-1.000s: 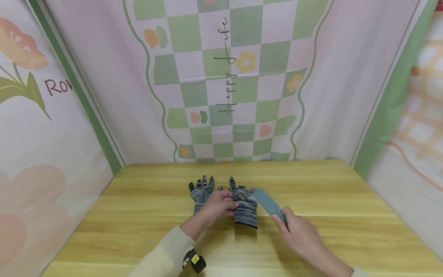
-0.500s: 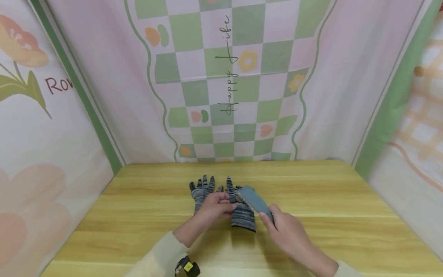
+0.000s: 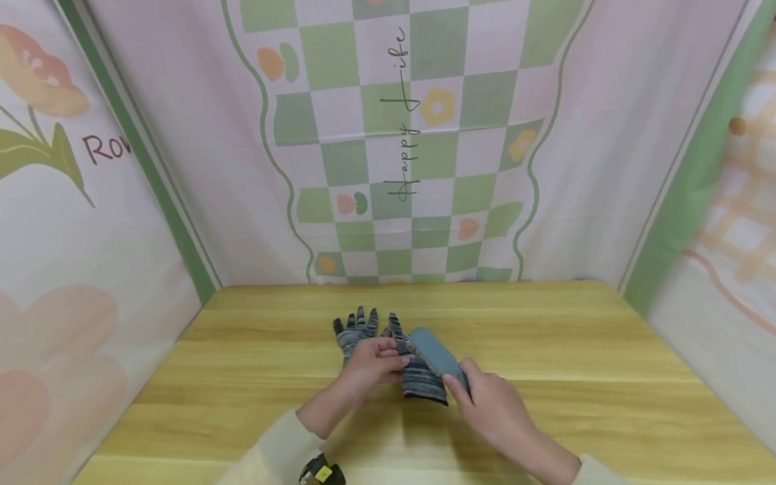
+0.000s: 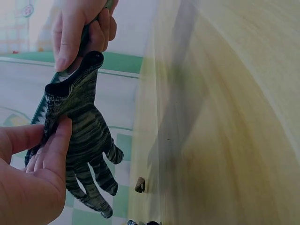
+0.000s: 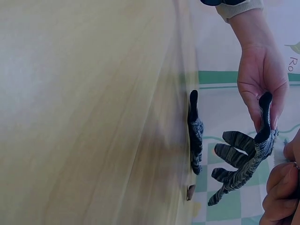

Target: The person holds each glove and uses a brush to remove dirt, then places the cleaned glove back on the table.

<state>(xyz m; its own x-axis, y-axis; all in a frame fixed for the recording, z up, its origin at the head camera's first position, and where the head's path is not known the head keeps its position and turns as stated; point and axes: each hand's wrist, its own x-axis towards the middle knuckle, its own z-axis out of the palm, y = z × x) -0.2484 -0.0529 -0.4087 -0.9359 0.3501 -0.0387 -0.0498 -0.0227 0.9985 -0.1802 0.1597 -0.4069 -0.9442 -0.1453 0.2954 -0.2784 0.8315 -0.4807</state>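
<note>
My left hand (image 3: 368, 367) pinches a grey-and-black striped knit glove (image 3: 423, 382) by its side. In the left wrist view this held glove (image 4: 86, 136) hangs clear of the table, its dark cuff up and its fingers down. My right hand (image 3: 494, 407) grips a blue-grey brush (image 3: 438, 356) by its handle. Pale bristles face the glove, and the brush overlaps its upper part in the head view. A matching glove (image 3: 353, 335) lies on the table left of the held one, partly behind my left hand.
Under everything is a wood-grain table (image 3: 545, 337). A small brown piece (image 4: 140, 184) sits on it below the held glove in the left wrist view. Printed cloth (image 3: 388, 168) hangs at the back and both sides.
The brush has moved left, from beside the glove to over it, covering the brown patch seen there earlier. The held glove and my left hand have shifted slightly left.
</note>
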